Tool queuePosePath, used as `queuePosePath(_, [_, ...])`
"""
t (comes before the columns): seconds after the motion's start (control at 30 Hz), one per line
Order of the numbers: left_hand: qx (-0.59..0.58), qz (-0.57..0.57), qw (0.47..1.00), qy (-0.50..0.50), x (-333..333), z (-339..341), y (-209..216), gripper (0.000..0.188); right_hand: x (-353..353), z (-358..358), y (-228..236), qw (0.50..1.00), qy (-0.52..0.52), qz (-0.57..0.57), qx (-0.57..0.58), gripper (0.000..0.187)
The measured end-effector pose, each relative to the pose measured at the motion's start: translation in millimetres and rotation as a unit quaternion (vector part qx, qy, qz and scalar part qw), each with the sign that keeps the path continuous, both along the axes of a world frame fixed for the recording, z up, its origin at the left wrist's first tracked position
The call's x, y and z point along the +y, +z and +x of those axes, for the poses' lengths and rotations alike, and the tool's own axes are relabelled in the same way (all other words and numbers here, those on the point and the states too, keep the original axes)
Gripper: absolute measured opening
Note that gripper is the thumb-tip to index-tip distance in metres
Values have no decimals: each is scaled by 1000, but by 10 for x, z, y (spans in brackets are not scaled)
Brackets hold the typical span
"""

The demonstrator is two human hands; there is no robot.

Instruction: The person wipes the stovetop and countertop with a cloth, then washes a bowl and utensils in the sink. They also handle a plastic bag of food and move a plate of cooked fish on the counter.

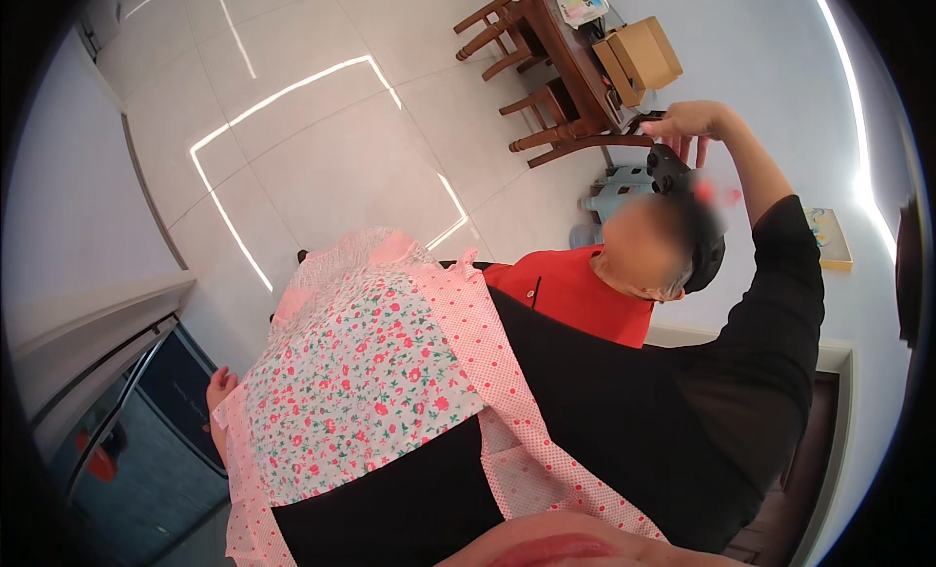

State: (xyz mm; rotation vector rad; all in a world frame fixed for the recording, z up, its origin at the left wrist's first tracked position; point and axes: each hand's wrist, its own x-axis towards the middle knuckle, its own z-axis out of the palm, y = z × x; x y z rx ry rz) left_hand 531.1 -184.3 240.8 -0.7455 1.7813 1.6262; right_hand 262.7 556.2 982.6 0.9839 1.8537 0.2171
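My right arm, in a black sleeve, is raised at the right. My right hand (690, 126) hangs with fingers apart just over a black head-worn device (671, 169); whether the fingertips touch it I cannot tell. The device sits on the head of another person in a red top (570, 292), who stands close in front of me. My left hand (222, 386) shows at the left edge of my apron (361, 391), its fingers loosely bent and nothing visible in them. The apron is floral with a pink dotted border, worn over black clothes.
Beyond the other person stands a dark wooden table (570, 65) with chairs (541, 104). An open cardboard box (639, 60) and a colourful package (580, 1) lie on it. Blue water jugs (619, 192) stand by the wall. A glass-fronted dark cabinet (175, 401) is at the left.
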Motion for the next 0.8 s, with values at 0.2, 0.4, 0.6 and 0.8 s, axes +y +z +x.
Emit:
queuePosePath(0.2, [119,-226,966,-47,-2106,-435,661,41,-1854,170,86,967,215,31,-133,53])
queuePosePath(0.4, [57,-265,957,-105,-4942,61,445,46,-4901,1300,-162,989,77,-26,123,62])
queuePosePath(0.6, [-2,-229,959,-167,-4632,480,-154,46,-4698,1375,-647,971,-36,97,214,56])
queuePosePath(0.8, [4,-247,955,-162,-5168,536,-458,45,-4544,1696,-1085,965,-102,51,236,61])
